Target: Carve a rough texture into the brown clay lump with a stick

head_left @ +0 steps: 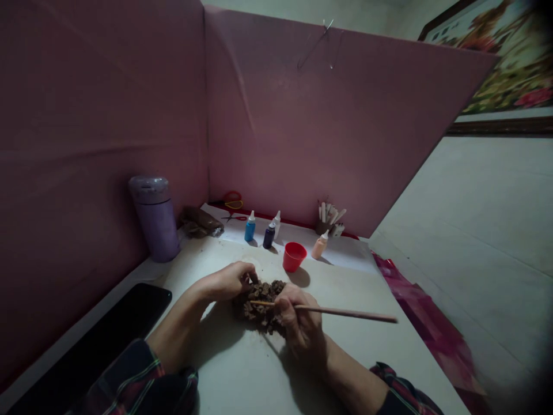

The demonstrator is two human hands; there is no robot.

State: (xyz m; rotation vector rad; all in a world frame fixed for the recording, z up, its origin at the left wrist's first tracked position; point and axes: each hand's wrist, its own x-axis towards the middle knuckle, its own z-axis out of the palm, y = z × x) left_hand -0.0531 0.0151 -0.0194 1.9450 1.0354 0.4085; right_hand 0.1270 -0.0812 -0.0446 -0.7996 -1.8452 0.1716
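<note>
A brown, knobbly clump like a pine cone [260,304] lies on the white table [345,346]. My left hand [227,280] curls over its left top and holds it. My right hand [298,323] is closed round a thin wooden stick [345,312], whose tip lies across the clump and whose far end points right.
Behind the hands stand a red cup [294,256], a blue bottle [249,226], a dark bottle [269,234], a white bottle [277,222] and a peach bottle [320,245]. A purple flask [154,218] stands at the left by pink screens [302,127]. A black tablet [116,328] lies near left.
</note>
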